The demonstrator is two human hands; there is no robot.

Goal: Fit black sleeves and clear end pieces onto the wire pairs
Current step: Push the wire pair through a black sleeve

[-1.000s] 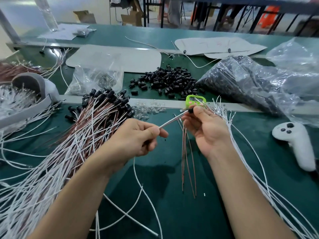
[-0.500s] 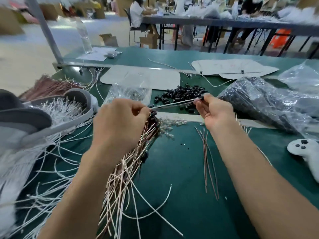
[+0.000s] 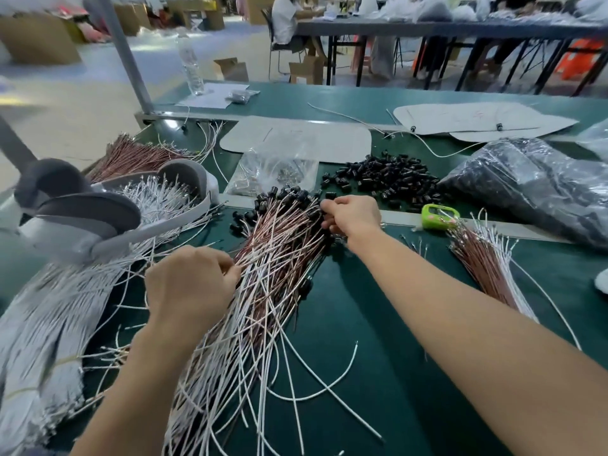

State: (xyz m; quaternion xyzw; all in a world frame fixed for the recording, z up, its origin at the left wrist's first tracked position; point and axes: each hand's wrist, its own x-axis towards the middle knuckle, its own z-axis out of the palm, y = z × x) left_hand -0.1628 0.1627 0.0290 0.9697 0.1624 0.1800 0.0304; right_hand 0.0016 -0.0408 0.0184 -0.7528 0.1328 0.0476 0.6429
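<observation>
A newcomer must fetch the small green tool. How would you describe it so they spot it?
On the dark green worktable, find the pale strip across it. Right of the right hand, nearer than the pile of black sleeves, lies the lime-green tool: the only bright green item there.

A single head-worn camera looks forward and down, close over the green table (image 3: 378, 340).

Green tool (image 3: 440, 216), clear bottle (image 3: 192, 69), grey headset (image 3: 92, 209)

Matt green table (image 3: 378, 340), glossy black plastic sleeves (image 3: 388, 179) (crinkled clear bag (image 3: 533, 182))
</observation>
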